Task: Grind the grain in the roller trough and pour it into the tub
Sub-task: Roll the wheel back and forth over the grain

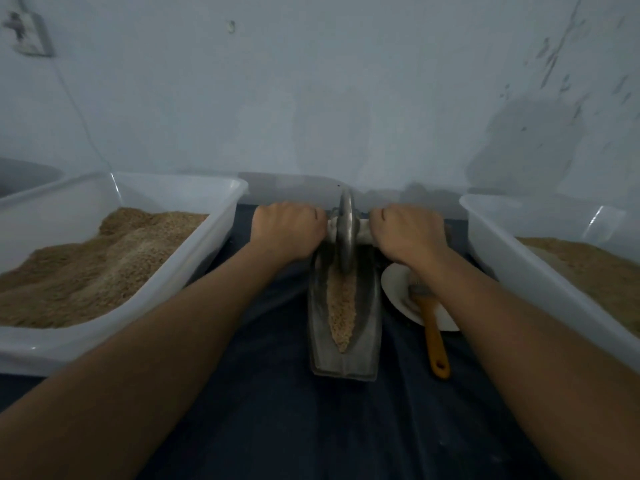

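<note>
Both hands on the roller axle: left hand (289,230) and right hand (407,233) each curled tight round a handle end, disc wheel (346,230) between them at the trough's (320,317) far end. Grain (342,313) lies along the groove. Tubs left (207,237) and right (502,244), both holding grain.

dim, bluish indoor light | soft overall blur, no glare | faint shadows on wall (346,98) | wide-angle bending at edges
</note>
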`<state>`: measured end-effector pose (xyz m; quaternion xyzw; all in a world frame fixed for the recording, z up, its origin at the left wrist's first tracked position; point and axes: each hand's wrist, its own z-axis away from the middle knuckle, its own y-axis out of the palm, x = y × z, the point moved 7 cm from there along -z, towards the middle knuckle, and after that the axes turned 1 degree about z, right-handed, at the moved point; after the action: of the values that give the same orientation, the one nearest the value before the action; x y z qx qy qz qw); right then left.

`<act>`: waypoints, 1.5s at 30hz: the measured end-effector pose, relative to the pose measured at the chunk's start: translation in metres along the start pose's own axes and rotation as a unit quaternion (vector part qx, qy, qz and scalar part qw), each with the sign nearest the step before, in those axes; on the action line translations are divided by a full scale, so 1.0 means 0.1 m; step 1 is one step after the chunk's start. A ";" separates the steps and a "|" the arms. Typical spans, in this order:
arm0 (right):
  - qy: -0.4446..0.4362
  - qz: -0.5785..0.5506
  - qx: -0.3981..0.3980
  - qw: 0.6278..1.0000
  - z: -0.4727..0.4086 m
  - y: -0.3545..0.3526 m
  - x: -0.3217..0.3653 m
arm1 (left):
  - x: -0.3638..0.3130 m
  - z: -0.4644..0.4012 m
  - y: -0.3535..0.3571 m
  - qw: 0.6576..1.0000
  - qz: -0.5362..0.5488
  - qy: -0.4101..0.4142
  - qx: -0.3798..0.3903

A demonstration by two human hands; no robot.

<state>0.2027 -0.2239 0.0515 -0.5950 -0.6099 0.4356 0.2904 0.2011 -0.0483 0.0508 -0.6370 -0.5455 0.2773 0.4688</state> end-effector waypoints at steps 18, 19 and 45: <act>-0.013 -0.076 -0.119 0.990 0.93 -0.50 0.23 | -0.02 0.83 -0.25 0.991 0.100 0.032 -0.078; 0.003 -0.073 -0.107 0.992 0.79 -0.42 0.19 | -0.01 0.69 -0.20 0.995 0.064 0.030 -0.064; 0.012 -0.039 -0.091 0.995 0.81 -0.39 0.18 | 0.00 0.73 -0.25 0.996 0.053 0.014 -0.067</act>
<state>0.1112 -0.2182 0.0456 -0.5996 -0.6663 0.3598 0.2590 0.1273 -0.0280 0.0437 -0.6990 -0.5218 0.2550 0.4173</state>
